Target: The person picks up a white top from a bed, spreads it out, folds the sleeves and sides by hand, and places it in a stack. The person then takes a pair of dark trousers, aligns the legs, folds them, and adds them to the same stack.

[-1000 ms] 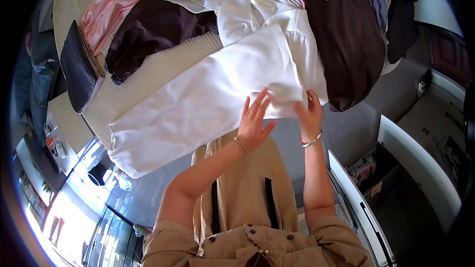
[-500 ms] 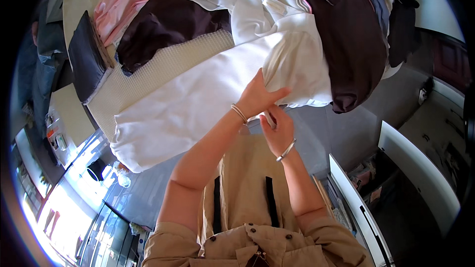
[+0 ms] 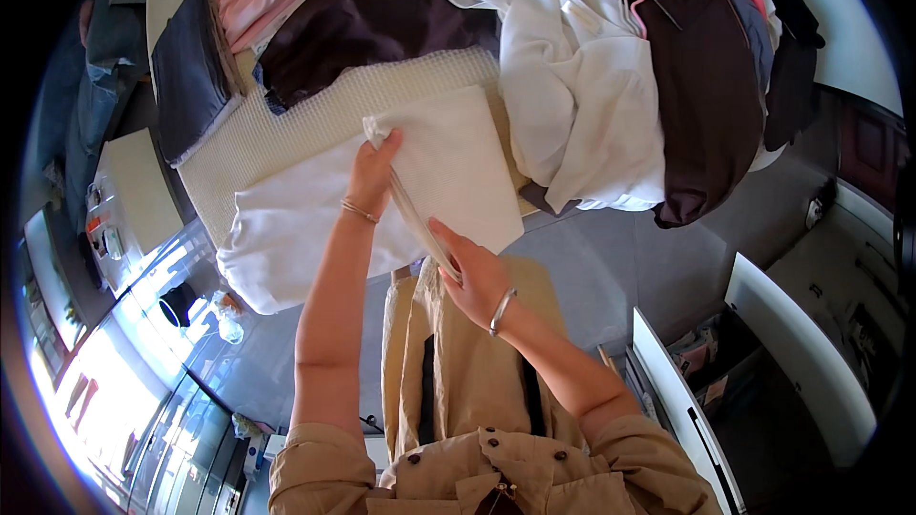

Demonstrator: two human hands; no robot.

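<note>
L hand [image 3: 375,172] is gripping white cloth [image 3: 463,157] by far end of folded edge; R hand [image 3: 477,277] is gripping nr end, same edge. Cloth is lying on cream mat [image 3: 310,124], partly overhanging front, w/ white top [image 3: 596,100] & dk garment [image 3: 711,129] lying R of it.

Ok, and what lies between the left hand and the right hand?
In the head view, the folded edge of the white garment runs from the left hand to the right hand; both hold it.
</note>
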